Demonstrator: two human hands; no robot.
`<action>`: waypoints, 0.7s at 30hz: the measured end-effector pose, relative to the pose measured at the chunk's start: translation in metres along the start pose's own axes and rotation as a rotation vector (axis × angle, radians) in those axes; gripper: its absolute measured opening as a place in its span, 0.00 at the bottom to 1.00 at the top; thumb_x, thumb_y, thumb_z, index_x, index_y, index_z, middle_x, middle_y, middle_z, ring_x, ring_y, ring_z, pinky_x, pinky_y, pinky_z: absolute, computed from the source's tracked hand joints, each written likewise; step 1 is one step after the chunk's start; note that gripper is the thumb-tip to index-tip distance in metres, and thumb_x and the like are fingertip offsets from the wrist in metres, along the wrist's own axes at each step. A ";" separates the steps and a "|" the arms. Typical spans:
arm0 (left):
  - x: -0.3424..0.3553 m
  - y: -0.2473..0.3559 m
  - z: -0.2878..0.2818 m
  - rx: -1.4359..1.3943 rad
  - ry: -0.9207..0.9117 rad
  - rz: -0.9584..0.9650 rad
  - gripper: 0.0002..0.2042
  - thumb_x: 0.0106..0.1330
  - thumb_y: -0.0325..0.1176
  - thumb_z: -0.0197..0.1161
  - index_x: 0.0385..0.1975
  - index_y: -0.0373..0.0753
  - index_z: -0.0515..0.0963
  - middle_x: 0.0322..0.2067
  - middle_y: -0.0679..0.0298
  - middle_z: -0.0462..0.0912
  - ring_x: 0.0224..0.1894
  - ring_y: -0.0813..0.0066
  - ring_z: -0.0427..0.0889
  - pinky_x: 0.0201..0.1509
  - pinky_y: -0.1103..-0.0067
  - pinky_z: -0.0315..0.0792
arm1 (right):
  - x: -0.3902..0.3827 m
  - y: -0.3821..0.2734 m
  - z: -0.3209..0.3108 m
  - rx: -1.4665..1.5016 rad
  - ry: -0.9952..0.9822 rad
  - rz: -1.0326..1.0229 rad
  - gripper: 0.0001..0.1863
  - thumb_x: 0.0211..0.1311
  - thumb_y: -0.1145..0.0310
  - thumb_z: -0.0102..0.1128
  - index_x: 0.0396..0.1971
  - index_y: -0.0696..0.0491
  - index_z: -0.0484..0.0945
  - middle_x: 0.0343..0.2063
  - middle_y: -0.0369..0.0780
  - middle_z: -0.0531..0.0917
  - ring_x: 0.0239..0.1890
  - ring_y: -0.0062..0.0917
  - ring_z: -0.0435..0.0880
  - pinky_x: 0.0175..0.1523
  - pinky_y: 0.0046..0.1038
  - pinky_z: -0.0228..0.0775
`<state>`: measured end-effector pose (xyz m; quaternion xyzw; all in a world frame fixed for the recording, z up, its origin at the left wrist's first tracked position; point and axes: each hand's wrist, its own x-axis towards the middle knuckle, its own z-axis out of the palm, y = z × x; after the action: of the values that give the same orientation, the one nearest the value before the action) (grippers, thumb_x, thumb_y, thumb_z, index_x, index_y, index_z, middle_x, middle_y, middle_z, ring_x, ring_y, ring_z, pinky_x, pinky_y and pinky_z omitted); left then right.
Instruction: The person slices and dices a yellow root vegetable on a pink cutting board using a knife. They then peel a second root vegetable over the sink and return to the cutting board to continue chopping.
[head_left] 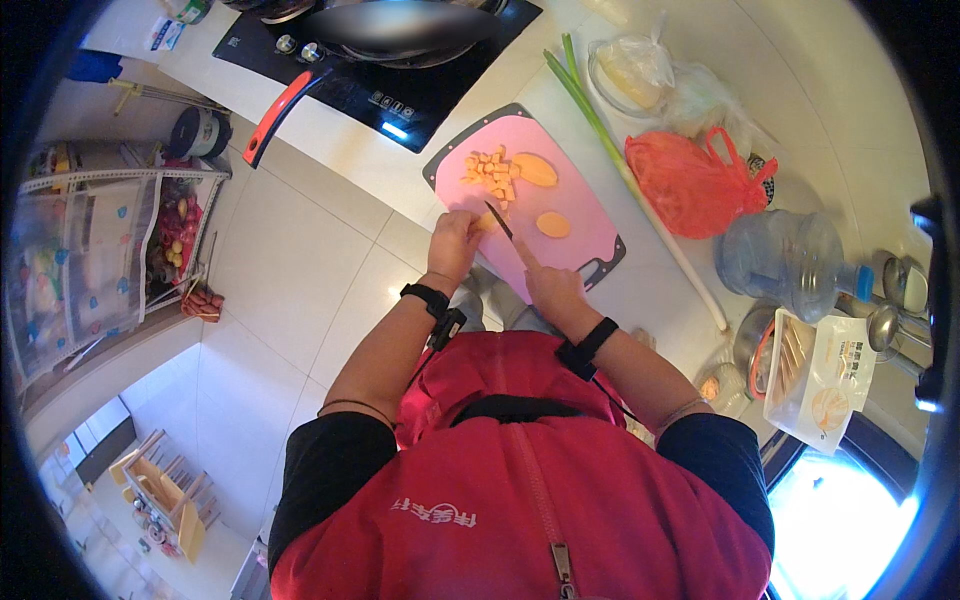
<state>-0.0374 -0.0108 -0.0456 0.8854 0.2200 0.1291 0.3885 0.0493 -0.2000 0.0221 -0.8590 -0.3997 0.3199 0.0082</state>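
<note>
A pink cutting board [570, 200] with dark corners lies on the counter in front of me. My right hand [557, 295] is closed round the handle of a knife [499, 220], its dark blade angled to the far left over the board. At the board's near left edge, the bent fingers of my left hand [455, 243] pin an orange vegetable slice [487, 222] beside the blade. Just beyond the knife sits a pile of small orange cubes [488, 172]. Overlapping oval slices [535, 170] rest right of the pile, and one round slice [554, 224] lies alone nearer me.
Beyond the board is a black cooktop [420, 115] with a pan whose red handle [280, 115] juts left. A long green onion [640, 180] lies along the board's right side. Farther right are a red plastic bag [690, 185] and a large clear bottle [780, 260].
</note>
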 end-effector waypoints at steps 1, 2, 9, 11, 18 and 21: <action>0.000 0.000 0.000 0.013 -0.009 0.009 0.12 0.53 0.26 0.68 0.37 0.36 0.78 0.37 0.54 0.81 0.43 0.51 0.78 0.48 0.64 0.74 | 0.000 -0.001 0.000 -0.008 -0.008 -0.004 0.39 0.64 0.68 0.49 0.73 0.38 0.46 0.26 0.48 0.85 0.28 0.44 0.86 0.34 0.48 0.77; 0.001 0.000 0.000 0.018 -0.008 0.019 0.12 0.53 0.26 0.68 0.37 0.36 0.78 0.37 0.54 0.81 0.43 0.51 0.78 0.47 0.64 0.74 | 0.001 -0.001 0.001 -0.011 0.002 -0.025 0.39 0.64 0.68 0.49 0.73 0.38 0.46 0.26 0.48 0.85 0.28 0.44 0.86 0.34 0.48 0.77; 0.002 -0.003 0.001 0.022 -0.011 0.026 0.12 0.54 0.26 0.69 0.37 0.36 0.77 0.36 0.54 0.81 0.41 0.51 0.78 0.46 0.64 0.74 | 0.021 0.002 0.040 0.021 0.063 -0.040 0.39 0.65 0.65 0.50 0.74 0.37 0.46 0.27 0.49 0.85 0.28 0.45 0.86 0.33 0.48 0.76; -0.001 -0.006 0.002 0.040 -0.001 0.038 0.11 0.54 0.26 0.69 0.37 0.36 0.77 0.35 0.54 0.80 0.41 0.51 0.78 0.45 0.64 0.74 | 0.022 0.012 0.041 0.136 0.108 -0.045 0.37 0.66 0.64 0.49 0.73 0.37 0.48 0.26 0.51 0.84 0.27 0.48 0.84 0.34 0.50 0.75; -0.005 -0.007 0.006 -0.051 0.061 -0.014 0.10 0.53 0.24 0.67 0.34 0.36 0.77 0.33 0.55 0.79 0.40 0.52 0.77 0.46 0.65 0.73 | 0.011 0.010 0.016 0.203 0.175 -0.049 0.35 0.68 0.61 0.49 0.73 0.35 0.49 0.24 0.52 0.83 0.26 0.51 0.83 0.34 0.52 0.75; -0.004 -0.005 0.005 -0.055 0.070 0.000 0.10 0.52 0.24 0.67 0.34 0.36 0.77 0.32 0.55 0.79 0.40 0.52 0.77 0.45 0.64 0.73 | 0.004 -0.005 0.006 0.042 0.129 -0.042 0.36 0.67 0.62 0.51 0.73 0.34 0.49 0.22 0.49 0.83 0.23 0.48 0.83 0.31 0.51 0.75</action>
<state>-0.0406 -0.0132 -0.0534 0.8694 0.2296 0.1659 0.4049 0.0446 -0.1952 0.0159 -0.8688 -0.4097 0.2717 0.0587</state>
